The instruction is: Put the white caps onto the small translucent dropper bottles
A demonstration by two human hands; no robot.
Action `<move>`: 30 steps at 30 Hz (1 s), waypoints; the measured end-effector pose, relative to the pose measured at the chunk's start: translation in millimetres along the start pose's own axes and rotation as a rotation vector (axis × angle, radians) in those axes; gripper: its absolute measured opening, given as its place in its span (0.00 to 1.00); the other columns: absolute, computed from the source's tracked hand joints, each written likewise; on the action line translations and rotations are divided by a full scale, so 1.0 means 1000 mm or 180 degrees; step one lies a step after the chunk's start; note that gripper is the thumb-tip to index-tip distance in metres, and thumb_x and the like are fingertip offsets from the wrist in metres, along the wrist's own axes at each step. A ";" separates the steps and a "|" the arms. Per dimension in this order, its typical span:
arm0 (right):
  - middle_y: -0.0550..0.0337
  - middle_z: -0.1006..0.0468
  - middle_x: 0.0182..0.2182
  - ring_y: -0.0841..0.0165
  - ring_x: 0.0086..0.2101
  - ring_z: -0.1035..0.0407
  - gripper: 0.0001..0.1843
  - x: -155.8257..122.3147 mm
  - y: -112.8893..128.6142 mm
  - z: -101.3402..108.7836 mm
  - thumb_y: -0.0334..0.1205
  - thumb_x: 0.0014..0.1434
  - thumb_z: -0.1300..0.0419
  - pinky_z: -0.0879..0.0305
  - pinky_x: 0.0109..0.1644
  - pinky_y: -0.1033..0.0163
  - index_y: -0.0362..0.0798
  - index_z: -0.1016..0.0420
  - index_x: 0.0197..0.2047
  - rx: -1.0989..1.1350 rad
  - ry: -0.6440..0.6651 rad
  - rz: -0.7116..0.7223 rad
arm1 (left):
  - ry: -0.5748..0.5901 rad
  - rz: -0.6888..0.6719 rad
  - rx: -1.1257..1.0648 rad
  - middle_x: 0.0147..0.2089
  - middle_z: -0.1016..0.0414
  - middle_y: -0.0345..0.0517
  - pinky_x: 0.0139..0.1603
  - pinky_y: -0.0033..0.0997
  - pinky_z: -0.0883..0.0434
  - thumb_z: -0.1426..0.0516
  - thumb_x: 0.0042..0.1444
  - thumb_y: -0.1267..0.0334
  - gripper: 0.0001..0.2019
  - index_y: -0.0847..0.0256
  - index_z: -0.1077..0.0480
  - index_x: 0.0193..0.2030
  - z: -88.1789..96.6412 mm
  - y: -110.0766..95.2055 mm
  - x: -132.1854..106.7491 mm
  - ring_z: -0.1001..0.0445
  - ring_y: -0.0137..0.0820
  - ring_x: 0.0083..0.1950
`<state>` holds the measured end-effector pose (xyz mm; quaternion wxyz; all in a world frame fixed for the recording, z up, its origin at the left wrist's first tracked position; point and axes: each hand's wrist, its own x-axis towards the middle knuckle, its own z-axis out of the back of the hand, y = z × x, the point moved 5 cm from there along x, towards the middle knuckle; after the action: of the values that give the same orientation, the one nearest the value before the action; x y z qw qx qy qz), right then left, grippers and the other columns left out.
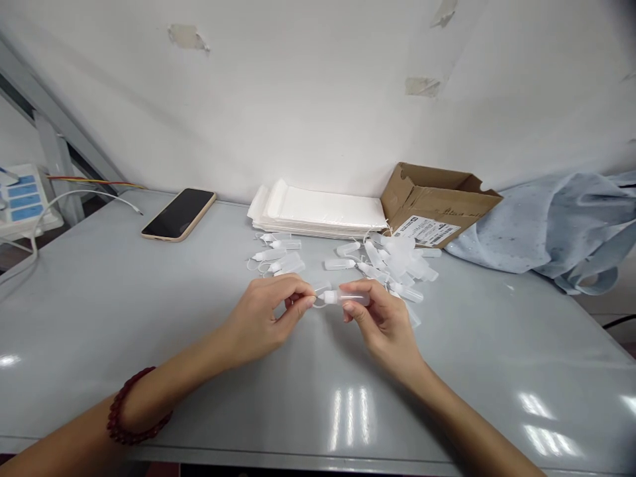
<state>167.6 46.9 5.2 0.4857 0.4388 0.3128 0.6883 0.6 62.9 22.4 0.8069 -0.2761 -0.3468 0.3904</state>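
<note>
One bottle [355, 298] is being held mid-bench by both hands, roughly level, nozzle pointing left. Body is being pinched by the right hand [390, 328], thumb below, fingers above. Nozzle end is being gripped by the left hand [265, 315]; cap or tip, cannot tell, since it is being covered by the fingertips.

Room: front edge is being crossed by both forearms. Open space is being offered between them, left toward the phone [181, 213], and right toward the bench's right edge. Behind the hands, space is being taken up by a small bottle group [285, 245] on the left and a heaped pile [397, 258] on the right. Rear edge is being lined by a stack of white envelopes [328, 205] and an open box [442, 205]; right rear corner is being covered by cloth [527, 225], hanging past the edge.

Bench [124, 298]: grey, glossy, lamps being mirrored in front. White wall [298, 99] behind is being dotted with tape scraps [187, 36]. Left edge is being crossed by a white cable [116, 197].
</note>
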 end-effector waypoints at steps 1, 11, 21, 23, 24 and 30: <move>0.63 0.25 0.27 0.72 0.24 0.31 0.06 0.001 0.000 0.000 0.35 0.60 0.45 0.35 0.27 0.66 0.49 0.29 0.41 0.0009 0.0018 0.0016 | 0.0038 0.0064 -0.0028 0.25 0.31 0.39 0.29 0.24 0.36 0.48 0.59 0.68 0.08 0.63 0.30 0.31 0.000 0.001 0.000 0.34 0.25 0.26; 0.59 0.24 0.35 0.68 0.34 0.29 0.07 0.011 -0.005 0.010 0.38 0.60 0.44 0.33 0.35 0.62 0.51 0.28 0.42 -0.0085 0.0269 0.0094 | 0.0593 0.0995 -0.0644 0.27 0.28 0.39 0.28 0.23 0.33 0.48 0.60 0.60 0.12 0.62 0.27 0.33 -0.006 0.015 0.002 0.30 0.25 0.26; 0.61 0.26 0.24 0.68 0.27 0.32 0.14 0.020 -0.018 0.024 0.49 0.59 0.43 0.36 0.30 0.62 0.48 0.27 0.40 0.0249 -0.0052 -0.0682 | 0.0743 0.0423 0.1535 0.28 0.27 0.44 0.30 0.31 0.36 0.49 0.60 0.61 0.11 0.63 0.29 0.41 -0.024 0.038 0.001 0.28 0.35 0.30; 0.62 0.26 0.24 0.68 0.27 0.32 0.14 0.019 -0.019 0.018 0.49 0.59 0.43 0.36 0.31 0.62 0.47 0.27 0.39 0.0217 0.0067 -0.0735 | 0.0831 0.0399 0.1666 0.27 0.28 0.43 0.28 0.30 0.38 0.49 0.59 0.62 0.09 0.62 0.29 0.37 -0.025 0.038 0.001 0.29 0.35 0.28; 0.62 0.27 0.24 0.68 0.27 0.33 0.14 0.019 -0.020 0.014 0.49 0.59 0.43 0.37 0.31 0.63 0.47 0.27 0.39 0.0174 0.0157 -0.0761 | 0.0834 0.0417 0.1719 0.26 0.28 0.43 0.27 0.29 0.40 0.49 0.58 0.63 0.09 0.62 0.29 0.36 -0.024 0.038 0.001 0.29 0.35 0.28; 0.61 0.25 0.29 0.72 0.24 0.39 0.11 0.011 -0.026 -0.013 0.45 0.60 0.44 0.41 0.28 0.66 0.48 0.27 0.42 -0.0217 0.0773 -0.0747 | 0.0880 0.0836 0.1895 0.24 0.29 0.42 0.24 0.28 0.45 0.49 0.55 0.63 0.08 0.61 0.30 0.30 0.001 0.044 0.005 0.32 0.33 0.25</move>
<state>163.8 65.9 -19.0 0.5360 0.2961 0.3948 0.6850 -17.0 91.3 -6.8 0.8342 -0.1212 -0.0668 0.5337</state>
